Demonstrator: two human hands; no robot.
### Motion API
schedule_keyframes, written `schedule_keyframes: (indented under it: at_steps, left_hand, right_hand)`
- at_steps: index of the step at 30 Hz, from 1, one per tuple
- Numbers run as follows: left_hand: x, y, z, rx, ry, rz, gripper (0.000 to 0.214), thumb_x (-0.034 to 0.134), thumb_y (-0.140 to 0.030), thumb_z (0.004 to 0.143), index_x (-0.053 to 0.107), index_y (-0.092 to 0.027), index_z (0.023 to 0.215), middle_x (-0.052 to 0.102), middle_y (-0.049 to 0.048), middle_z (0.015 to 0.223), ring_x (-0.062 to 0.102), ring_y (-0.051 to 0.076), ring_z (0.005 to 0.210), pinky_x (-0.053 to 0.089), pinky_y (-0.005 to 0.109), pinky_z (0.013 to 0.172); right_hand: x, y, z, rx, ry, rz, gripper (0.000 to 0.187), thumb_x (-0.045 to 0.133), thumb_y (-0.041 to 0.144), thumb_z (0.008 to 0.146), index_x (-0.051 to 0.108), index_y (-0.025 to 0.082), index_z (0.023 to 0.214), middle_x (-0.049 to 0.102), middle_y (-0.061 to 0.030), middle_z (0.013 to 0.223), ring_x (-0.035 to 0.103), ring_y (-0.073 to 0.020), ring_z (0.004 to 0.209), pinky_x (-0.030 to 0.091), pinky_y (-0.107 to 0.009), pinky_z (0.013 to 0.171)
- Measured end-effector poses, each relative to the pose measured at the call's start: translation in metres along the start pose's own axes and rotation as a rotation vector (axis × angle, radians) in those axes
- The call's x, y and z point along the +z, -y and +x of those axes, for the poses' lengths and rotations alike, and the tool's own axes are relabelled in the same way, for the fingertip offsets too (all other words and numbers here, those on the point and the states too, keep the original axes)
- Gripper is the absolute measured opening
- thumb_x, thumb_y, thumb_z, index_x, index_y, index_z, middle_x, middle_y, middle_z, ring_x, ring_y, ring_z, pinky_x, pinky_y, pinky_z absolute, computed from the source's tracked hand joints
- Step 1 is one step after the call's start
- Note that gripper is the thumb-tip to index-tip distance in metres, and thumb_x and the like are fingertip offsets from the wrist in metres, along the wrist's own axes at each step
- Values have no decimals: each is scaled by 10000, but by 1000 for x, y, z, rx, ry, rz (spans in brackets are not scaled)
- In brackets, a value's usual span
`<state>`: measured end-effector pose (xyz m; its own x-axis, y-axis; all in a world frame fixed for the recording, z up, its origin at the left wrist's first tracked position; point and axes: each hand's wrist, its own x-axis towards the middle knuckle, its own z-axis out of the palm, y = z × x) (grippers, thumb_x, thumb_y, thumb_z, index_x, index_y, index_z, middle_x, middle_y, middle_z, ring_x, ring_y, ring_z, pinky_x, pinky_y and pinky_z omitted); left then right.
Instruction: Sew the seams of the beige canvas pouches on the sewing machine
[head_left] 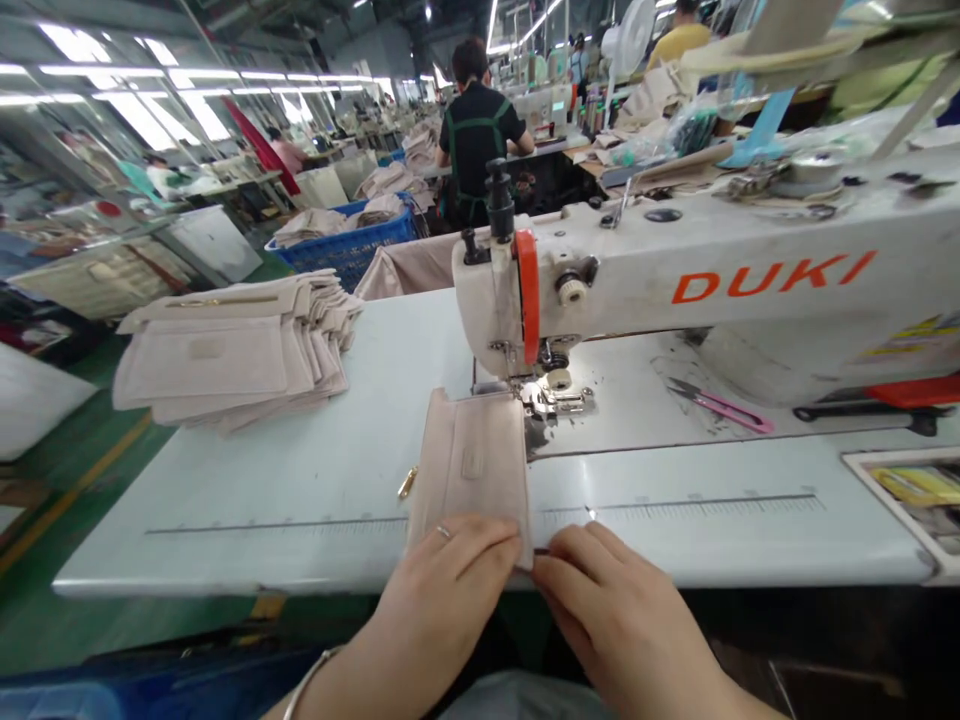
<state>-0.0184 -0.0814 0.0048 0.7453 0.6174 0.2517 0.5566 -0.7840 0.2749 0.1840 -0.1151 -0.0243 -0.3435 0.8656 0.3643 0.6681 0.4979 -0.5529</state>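
Note:
A beige bag panel (480, 455) with a small stitched patch lies at the sewing machine (525, 310), its far right edge by the presser foot (551, 398). My left hand (454, 575) grips the panel's near end, thumb and fingers pressed together close to the right corner. At that same corner, my right hand (600, 590) pinches the panel's edge between closed fingertips. A gold zipper pull (408, 483) sticks out at the panel's left side. Both hands are at the table's front edge.
A stack of beige panels (240, 350) sits at the left of the white table (300, 480). Pink thread snips (724, 408) lie under the machine arm. Behind are a blue crate (352, 235) with fabric pieces and a seated person (476, 135) facing away.

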Motion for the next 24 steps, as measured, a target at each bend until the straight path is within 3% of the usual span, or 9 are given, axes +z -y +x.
schedule_keyframes:
  at_steps: [3, 7, 15, 18, 24]
  left_hand:
    - [16, 2, -3, 4, -101, -31, 260, 447, -90, 961, 582, -140, 1177, 640, 78, 1137, 594, 193, 1031, 537, 333, 917]
    - [17, 3, -6, -19, -131, -60, 254, 460, -99, 963, 608, -155, 1162, 636, 84, 1106, 581, 195, 1013, 525, 343, 904]
    - [18, -3, -4, -187, -272, -245, 229, 537, -69, 923, 634, -208, 1077, 644, 40, 947, 578, 164, 885, 496, 308, 803]
    - [17, -6, -7, -176, -259, -210, 258, 524, -47, 915, 642, -217, 1069, 626, 42, 955, 561, 167, 884, 484, 315, 806]
    - [20, -7, -10, -67, -115, -53, 225, 512, -114, 935, 610, -170, 1130, 632, 74, 1011, 571, 204, 948, 477, 370, 877]
  right_hand:
    - [4, -8, -4, -144, -71, -70, 141, 525, 113, 906, 644, 178, 945, 586, -37, 764, 507, -185, 688, 448, -312, 610]
    - [8, -12, -6, -240, -147, -80, 137, 533, 98, 911, 648, 139, 974, 603, -34, 730, 492, -171, 669, 423, -313, 614]
    - [11, -12, 1, -198, -161, -61, 108, 575, 101, 879, 648, 170, 917, 615, -20, 722, 516, -172, 683, 393, -347, 644]
    - [11, -12, 2, -205, -199, -38, 105, 583, 92, 860, 645, 164, 905, 611, -22, 709, 511, -172, 665, 389, -344, 624]
    - [4, -13, 0, -239, -211, -6, 106, 580, 86, 876, 647, 166, 896, 604, -7, 668, 525, -153, 633, 411, -327, 622]
